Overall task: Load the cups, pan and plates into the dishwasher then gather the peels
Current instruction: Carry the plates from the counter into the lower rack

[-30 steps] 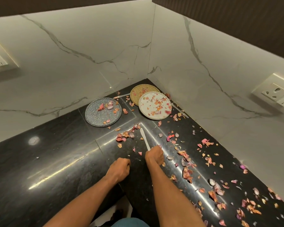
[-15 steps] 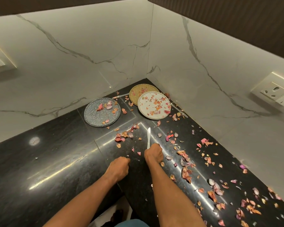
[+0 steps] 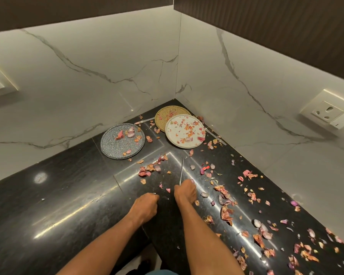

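Holding the knife in my right hand, I see the first danger in the blade itself. It points away from me toward the white plate, and it stands on its thin edge, so I think a small slip on this shiny black counter could push it into the peels and scatter them wider. My fingers are curled around the handle, which is hidden under my fist, so I cannot say how firm the hold is.

My left hand is just beside the right one, nearer to me than the white plate, and its fingers are curled into a fist. Whether it pinches something small I cannot tell. If the blade swings to the left, I judge this hand is too near.

Both forearms reach forward from the counter edge, almost parallel, with the knuckles up.

The three plates are not loaded yet. The grey plate lies to the left of the white plate, and the tan plate is behind the white plate, partly under it, in the corner. All carry peels, so tilting them carelessly could drop more pieces. Most peels lie right of the white plate and nearer to me. Cups, pan and dishwasher are not visible.
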### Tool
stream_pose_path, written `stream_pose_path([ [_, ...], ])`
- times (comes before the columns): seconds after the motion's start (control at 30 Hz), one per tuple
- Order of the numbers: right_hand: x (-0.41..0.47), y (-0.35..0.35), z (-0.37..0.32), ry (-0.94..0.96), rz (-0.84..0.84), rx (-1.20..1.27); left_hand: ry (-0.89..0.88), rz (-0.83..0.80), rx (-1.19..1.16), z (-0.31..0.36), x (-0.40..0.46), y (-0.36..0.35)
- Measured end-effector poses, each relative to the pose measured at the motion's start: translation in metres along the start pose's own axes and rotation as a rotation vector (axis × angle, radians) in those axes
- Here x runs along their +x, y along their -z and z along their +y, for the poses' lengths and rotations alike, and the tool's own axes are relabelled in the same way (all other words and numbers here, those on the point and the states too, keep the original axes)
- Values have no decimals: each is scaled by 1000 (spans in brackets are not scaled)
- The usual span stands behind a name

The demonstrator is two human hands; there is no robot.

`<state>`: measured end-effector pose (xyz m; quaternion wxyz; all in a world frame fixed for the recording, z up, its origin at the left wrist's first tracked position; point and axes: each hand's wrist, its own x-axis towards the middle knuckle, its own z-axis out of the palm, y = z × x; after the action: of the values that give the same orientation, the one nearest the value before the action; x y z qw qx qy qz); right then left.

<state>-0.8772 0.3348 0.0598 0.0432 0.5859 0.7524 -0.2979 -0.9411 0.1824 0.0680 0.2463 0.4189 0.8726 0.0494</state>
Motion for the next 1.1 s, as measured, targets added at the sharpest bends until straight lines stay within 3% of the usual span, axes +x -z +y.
stream_pose_path([
  [0.23, -7, 4, 9, 37, -13, 111, -59, 91, -7, 2, 19, 18],
  [0.47, -31, -2, 53, 277, -127, 269, -125, 304, 59, 8, 36, 18],
  [0.63, -45, 11, 77, 275, -38, 280, -182, 386, 151, 7, 36, 19],
  [0.9, -88, 18, 121, 188, 108, 188, -383, 190, 152, 12, 15, 5],
  [1.1, -134, 7, 162, 125, 207, 124, -527, 145, 168, 28, -18, -22],
])
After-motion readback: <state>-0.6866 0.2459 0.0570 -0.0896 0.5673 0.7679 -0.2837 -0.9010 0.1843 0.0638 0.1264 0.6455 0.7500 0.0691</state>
